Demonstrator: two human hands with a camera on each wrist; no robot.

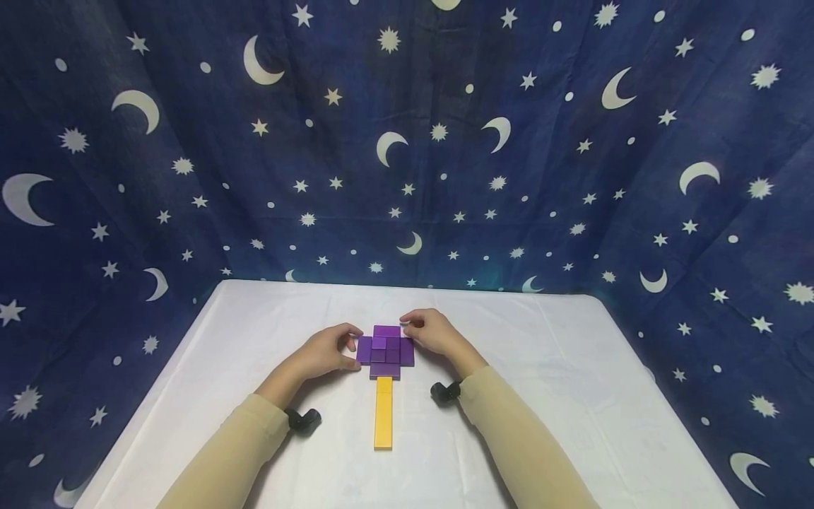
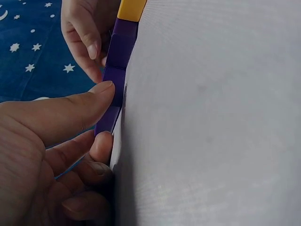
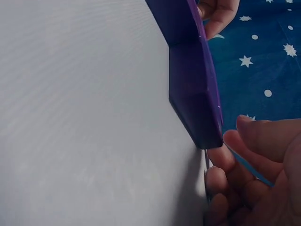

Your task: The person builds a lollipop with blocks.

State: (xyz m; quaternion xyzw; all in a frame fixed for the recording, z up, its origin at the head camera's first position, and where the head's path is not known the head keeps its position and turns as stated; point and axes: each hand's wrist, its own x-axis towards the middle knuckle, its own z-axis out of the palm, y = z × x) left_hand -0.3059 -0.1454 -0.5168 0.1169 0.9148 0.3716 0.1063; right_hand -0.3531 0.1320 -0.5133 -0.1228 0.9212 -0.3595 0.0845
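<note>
In the head view, purple blocks [image 1: 385, 370] lie flat against one another in a cross-like cluster, with small square ones at its middle. A yellow strip [image 1: 384, 420] of blocks runs from the cluster's near side towards the person. My left hand [image 1: 328, 351] spans the cluster's left purple block [image 1: 364, 349], thumb at its near edge and a finger at its far edge. By the far right corner is my right hand [image 1: 435, 332]. In the right wrist view its fingertips meet the corner of a purple block [image 3: 195, 108], while the thumb stands apart.
A white cloth covers the table [image 1: 521, 367]. Behind it and along both sides hangs a dark blue curtain [image 1: 356, 226] with moons and stars. Small black cameras [image 1: 305, 422] are worn on both wrists.
</note>
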